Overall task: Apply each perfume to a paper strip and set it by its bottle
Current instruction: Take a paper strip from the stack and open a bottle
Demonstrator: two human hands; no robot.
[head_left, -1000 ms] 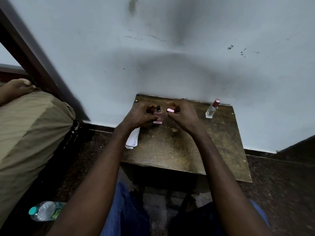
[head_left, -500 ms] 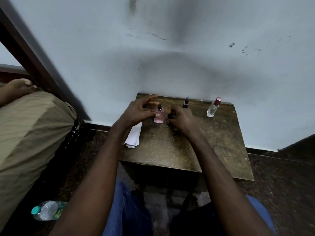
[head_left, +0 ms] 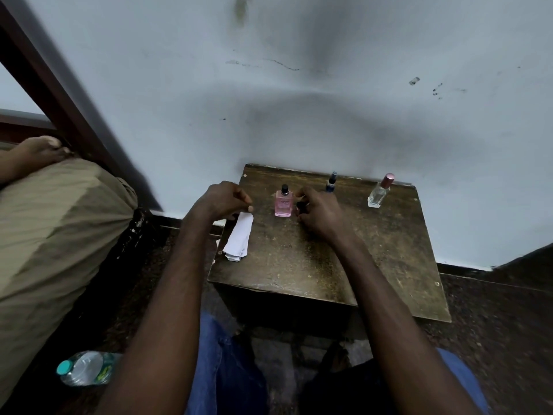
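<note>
The left hand (head_left: pixel 223 202) hangs over the worktop's (head_left: pixel 329 265) left edge with its fingers (head_left: pixel 239 194) curled in. Thumb and forefinger tips meet right at the far end of the stack of white paper strips (head_left: pixel 238 239), but I cannot tell whether they pinch a strip or only hover at it. The strips lie lengthwise along that left edge, their near end jutting slightly past it.

The right hand (head_left: pixel 320 212) sits just right of the pink perfume bottle (head_left: pixel 283 204), fingers bent round a small dark object (head_left: pixel 300 206) too shadowed to identify. The pink bottle stands upright between the two hands, its black spray nozzle bare. Along the back edge stand a slim dark blue bottle (head_left: pixel 331 183) and, further right, a clear bottle (head_left: pixel 379 193) with a rose-coloured cap
</note>
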